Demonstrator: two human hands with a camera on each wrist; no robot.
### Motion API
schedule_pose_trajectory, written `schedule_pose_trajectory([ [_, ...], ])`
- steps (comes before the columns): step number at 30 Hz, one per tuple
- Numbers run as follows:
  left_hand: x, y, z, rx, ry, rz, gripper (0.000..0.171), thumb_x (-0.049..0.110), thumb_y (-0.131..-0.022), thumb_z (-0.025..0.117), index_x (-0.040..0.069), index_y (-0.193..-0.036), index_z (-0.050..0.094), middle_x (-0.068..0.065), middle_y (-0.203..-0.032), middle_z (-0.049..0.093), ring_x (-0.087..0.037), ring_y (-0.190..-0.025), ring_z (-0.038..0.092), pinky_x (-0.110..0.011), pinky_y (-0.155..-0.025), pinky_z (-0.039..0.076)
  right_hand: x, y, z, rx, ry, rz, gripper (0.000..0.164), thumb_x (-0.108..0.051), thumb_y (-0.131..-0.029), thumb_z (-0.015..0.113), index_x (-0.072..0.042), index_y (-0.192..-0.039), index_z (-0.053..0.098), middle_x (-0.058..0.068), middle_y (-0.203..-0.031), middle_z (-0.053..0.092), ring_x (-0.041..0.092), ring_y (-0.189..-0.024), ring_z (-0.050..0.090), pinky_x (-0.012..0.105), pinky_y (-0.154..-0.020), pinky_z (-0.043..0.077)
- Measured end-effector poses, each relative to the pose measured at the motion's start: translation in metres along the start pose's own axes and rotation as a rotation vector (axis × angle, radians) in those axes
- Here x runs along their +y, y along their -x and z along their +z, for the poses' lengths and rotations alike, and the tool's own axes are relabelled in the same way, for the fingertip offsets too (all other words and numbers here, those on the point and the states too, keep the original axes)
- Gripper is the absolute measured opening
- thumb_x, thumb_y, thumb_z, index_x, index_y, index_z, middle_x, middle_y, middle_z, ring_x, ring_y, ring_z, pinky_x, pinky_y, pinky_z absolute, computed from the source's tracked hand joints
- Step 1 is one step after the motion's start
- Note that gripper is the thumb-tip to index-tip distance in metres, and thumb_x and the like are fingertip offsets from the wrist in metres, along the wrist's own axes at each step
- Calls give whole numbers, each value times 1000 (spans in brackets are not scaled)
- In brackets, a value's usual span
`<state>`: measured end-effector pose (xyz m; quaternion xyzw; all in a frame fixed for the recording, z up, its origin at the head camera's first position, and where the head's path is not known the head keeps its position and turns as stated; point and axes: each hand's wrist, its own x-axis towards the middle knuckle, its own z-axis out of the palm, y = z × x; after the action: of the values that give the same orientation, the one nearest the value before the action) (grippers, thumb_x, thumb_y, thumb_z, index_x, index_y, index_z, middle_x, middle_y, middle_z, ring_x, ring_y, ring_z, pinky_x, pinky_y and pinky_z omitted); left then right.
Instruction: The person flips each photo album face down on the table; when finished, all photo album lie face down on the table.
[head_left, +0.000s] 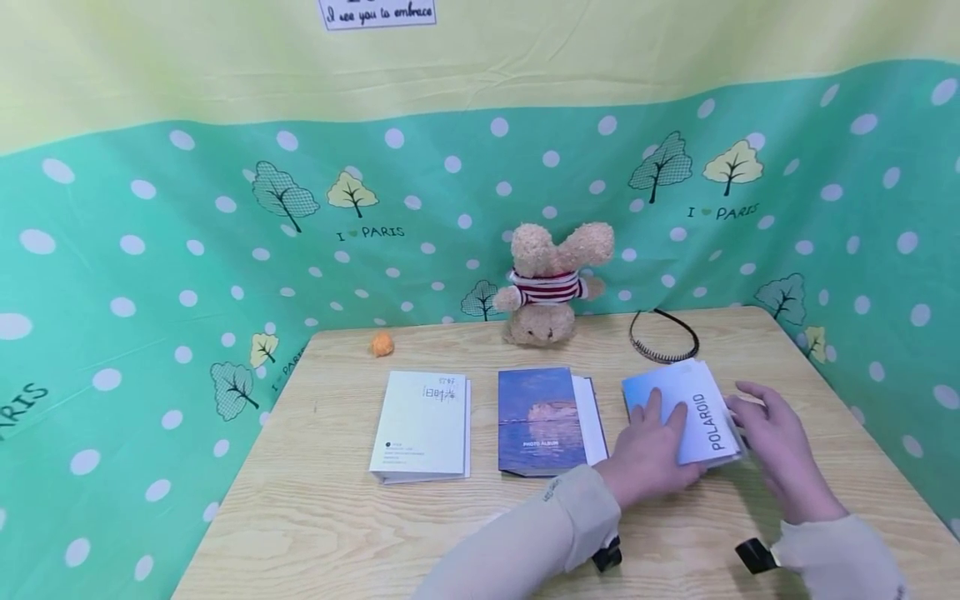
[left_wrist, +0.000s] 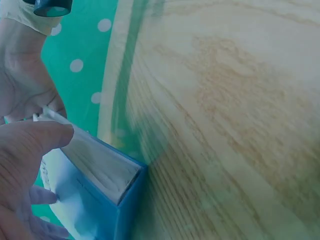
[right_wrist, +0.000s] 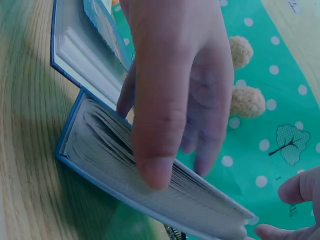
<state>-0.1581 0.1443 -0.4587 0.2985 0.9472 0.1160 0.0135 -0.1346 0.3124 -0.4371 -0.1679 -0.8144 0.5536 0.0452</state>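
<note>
A light-blue photo album (head_left: 675,400) marked POLAROID sits at the right of the table, turned slightly askew. My left hand (head_left: 651,454) grips its lower part, fingers spread on the cover. In the right wrist view the left thumb (right_wrist: 159,170) lies across the page edges (right_wrist: 130,150). Beside the album's right edge is my right hand (head_left: 780,442), fingers apart and fingertips close to the edge. The left wrist view shows the album's blue spine side (left_wrist: 131,202) facing the table surface. Just left of it lies a dark-blue photo album (head_left: 536,425) with a painted seascape cover.
A white album (head_left: 420,425) lies further left. Behind them are an orange fuzzy ball (head_left: 382,343), an upside-down plush toy (head_left: 547,287) in a striped sweater and a black toothed headband (head_left: 660,358). Green dotted cloth (head_left: 427,183) hangs around the wooden table (head_left: 300,517).
</note>
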Motion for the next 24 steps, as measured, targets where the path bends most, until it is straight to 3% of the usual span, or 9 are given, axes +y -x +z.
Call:
schedule_pose_trajectory([
  [4,0,-1,-2,3,-4,19,93,62,-82,65,29,-156,20,-12,-158,22,-28,-127,46,-29,-81,53,-5,3,4,-4,14,-46,64,-36,-104,39,4,-151,22,31,-137,43,40,-120,46,22,-74,47],
  [8,-2,-3,-3,2,23,33,94,61,-83,65,36,-157,11,-13,-160,17,-31,-127,46,-31,-82,53,-9,6,7,-35,4,-82,64,-36,-105,35,5,-151,20,32,-141,40,42,-121,44,15,-72,46],
  [12,-3,-5,-3,-2,41,45,95,60,-84,65,40,-156,5,-14,-161,12,-34,-128,46,-33,-85,52,-11,8,8,-49,-14,-102,61,-36,-106,31,2,-152,21,25,-139,45,24,-112,52,18,-74,49],
  [16,-2,-6,-5,9,33,49,97,62,-83,65,42,-155,4,-15,-160,14,-33,-123,50,-32,-83,53,-9,9,7,-84,-75,-137,54,-31,-107,27,-1,-151,24,-4,-120,58,0,-96,55,21,-75,52],
  [19,-2,-7,-5,29,62,47,99,60,-82,67,41,-156,5,-16,-159,16,-30,-119,53,-29,-77,53,-8,10,7,-108,-135,-161,48,-29,-107,28,-5,-149,30,-22,-110,56,-3,-94,57,21,-75,52],
  [24,-3,-7,-6,43,205,34,101,48,-80,75,43,-155,7,-16,-160,11,-23,-118,53,-23,-71,51,-5,9,7,-131,-178,-182,39,-27,-107,31,-10,-141,40,-23,-105,60,-2,-93,60,21,-75,54],
])
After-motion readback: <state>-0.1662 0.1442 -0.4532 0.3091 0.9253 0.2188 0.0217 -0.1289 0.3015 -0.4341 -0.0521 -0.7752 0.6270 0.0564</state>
